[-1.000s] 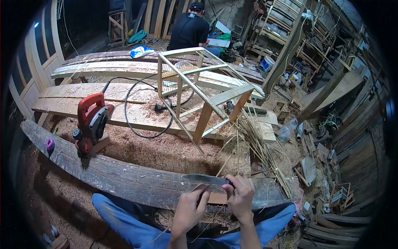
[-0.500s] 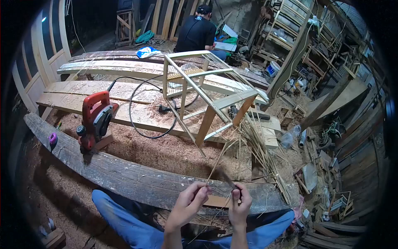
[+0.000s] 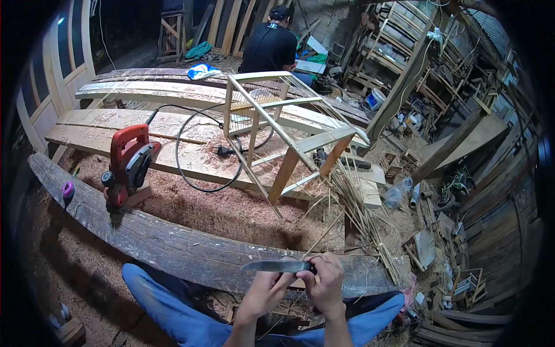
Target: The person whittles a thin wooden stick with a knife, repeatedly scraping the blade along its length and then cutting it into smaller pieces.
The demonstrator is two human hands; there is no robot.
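Observation:
My right hand [image 3: 326,286] grips a knife [image 3: 276,266] by its handle, the blade lying level and pointing left. Close beside it, my left hand [image 3: 263,299] is closed just under the blade, its fingertips partly covered by it. A thin bamboo-like strip [image 3: 325,234] runs up and right from behind the knife; its lower end is hidden at my hands. Beyond stands a wooden frame [image 3: 292,141] with slats and legs, lying tilted. A bundle of similar thin strips [image 3: 367,231] leans to the right of my hands.
A worn plank [image 3: 173,246] crosses in front of my knees. On it sit a red power planer [image 3: 127,162] and a purple-topped object [image 3: 68,189]. A black cord [image 3: 182,147] loops over shaving-covered boards [image 3: 104,124]. A person [image 3: 269,49] sits at the back, facing away.
My right hand has turned the knife from pointing up and away to lying level, leftward, above my left hand. The strip now leans further right. The view has shifted slightly.

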